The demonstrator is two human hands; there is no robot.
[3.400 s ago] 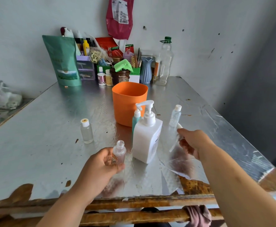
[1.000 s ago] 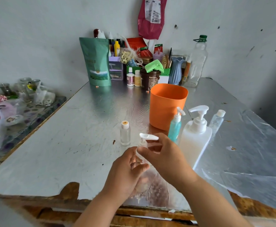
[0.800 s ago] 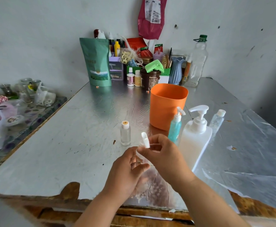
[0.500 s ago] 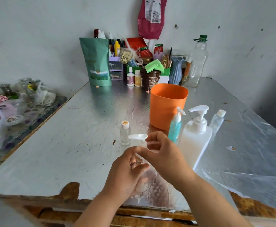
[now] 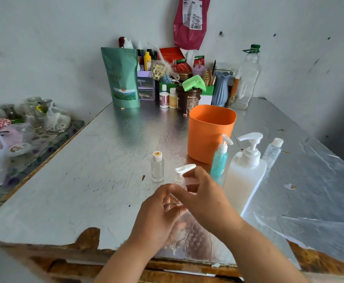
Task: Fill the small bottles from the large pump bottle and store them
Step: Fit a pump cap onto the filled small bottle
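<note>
My left hand (image 5: 159,215) grips a small clear bottle (image 5: 177,198), mostly hidden behind its fingers, near the table's front edge. My right hand (image 5: 203,197) pinches the collar of a small white pump top (image 5: 184,170) sitting on that bottle's neck. The large white pump bottle (image 5: 245,172) stands just right of my hands. A teal pump bottle (image 5: 219,160) stands beside it, a capped clear bottle (image 5: 272,152) further right, and another capped clear bottle (image 5: 157,167) left of my hands. An orange cup (image 5: 210,131) stands behind them.
Clutter lines the back wall: a green pouch (image 5: 123,78), a blue vase (image 5: 221,88), a tall clear bottle (image 5: 247,78), jars and boxes. The foil-covered table (image 5: 85,170) has a torn front edge. A side surface with bags and jars (image 5: 32,119) lies at the left.
My right hand brought the pump top onto the small bottle and has been turning it; the nozzle swung round and now points up and to the right. My left hand kept its grip.
</note>
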